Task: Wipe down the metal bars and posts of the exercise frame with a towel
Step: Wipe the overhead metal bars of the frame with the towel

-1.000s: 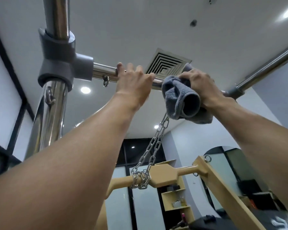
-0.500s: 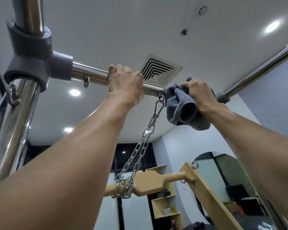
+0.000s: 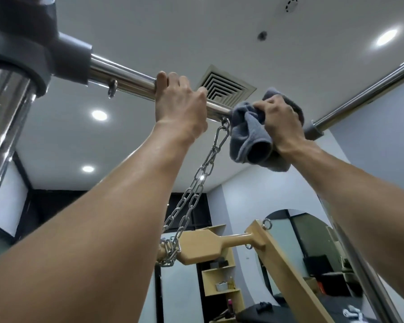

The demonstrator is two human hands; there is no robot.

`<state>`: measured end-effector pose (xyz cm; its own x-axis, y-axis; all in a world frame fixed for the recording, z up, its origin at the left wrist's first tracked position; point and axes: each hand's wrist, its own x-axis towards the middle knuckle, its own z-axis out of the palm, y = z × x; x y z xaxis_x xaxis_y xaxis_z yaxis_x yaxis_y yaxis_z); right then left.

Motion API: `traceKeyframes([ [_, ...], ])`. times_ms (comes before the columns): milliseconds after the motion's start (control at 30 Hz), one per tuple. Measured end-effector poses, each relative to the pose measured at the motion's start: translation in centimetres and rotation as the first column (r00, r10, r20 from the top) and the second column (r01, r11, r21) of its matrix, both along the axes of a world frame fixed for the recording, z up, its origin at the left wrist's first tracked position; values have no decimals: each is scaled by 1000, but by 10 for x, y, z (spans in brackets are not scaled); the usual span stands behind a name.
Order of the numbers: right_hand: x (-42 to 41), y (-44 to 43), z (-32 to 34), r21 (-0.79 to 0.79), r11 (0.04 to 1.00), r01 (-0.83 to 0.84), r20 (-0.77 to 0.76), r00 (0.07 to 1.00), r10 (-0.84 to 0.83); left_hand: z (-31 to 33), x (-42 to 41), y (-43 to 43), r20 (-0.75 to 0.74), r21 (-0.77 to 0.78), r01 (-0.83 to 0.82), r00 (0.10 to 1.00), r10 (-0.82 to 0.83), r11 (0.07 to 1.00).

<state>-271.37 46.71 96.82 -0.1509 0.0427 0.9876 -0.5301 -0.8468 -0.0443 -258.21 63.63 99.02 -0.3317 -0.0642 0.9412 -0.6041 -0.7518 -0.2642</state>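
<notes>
1. The overhead bar [image 3: 126,76] slopes from a grey joint [image 3: 44,50] at the upper left down to a grey collar [image 3: 313,131]. From the collar a second bar [image 3: 364,89] climbs to the right edge of the view
2. The longest bare stretch of the overhead bar lies between the joint and the left hand [image 3: 180,101], broken only by a small hook [image 3: 112,88] hanging beneath it
3. Only a short piece of bar shows between the two hands, and the top link of a chain [image 3: 201,180] is clipped on there, just beside the towel [image 3: 247,141]
4. The left hand's grip is wrapped over the overhead bar, fingers curled across its top
5. The right hand [image 3: 281,120] has its grip clenched round the towel, holding it against the overhead bar close to the collar, so little bar is left on that side
6. The towel is grey and soft-looking, bunched over the bar. A rolled fold hangs below the right hand like an open tube, against the wrist
7. A shiny post [image 3: 5,127] drops from the joint along the left edge
8. The chain hangs down to the left and is wound round a wooden bar [image 3: 201,247], below and between the forearms
9. A ceiling vent [image 3: 226,86] sits behind the hands
</notes>
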Motion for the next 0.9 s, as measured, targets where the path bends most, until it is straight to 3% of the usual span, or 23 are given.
traceKeyframes([
  [100,13,-9,-30,-68,997,-26,9,1000,26,3,2,1,3,-1,22,1000,-22,1000],
  [300,-10,-27,-9,123,992,-15,61,998,7,7,8,-7,46,-37,36,998,-34,999],
  [500,1,-21,-41,-35,996,-84,-35,996,83,5,6,-3,45,-17,59,997,-58,998],
  [667,-16,-16,-14,99,994,-48,-43,998,52,4,-4,6,-78,116,55,996,-46,992],
  [900,4,68,6,-24,998,-51,-30,998,50,5,-24,46,-280,380,145,959,-36,913],
])
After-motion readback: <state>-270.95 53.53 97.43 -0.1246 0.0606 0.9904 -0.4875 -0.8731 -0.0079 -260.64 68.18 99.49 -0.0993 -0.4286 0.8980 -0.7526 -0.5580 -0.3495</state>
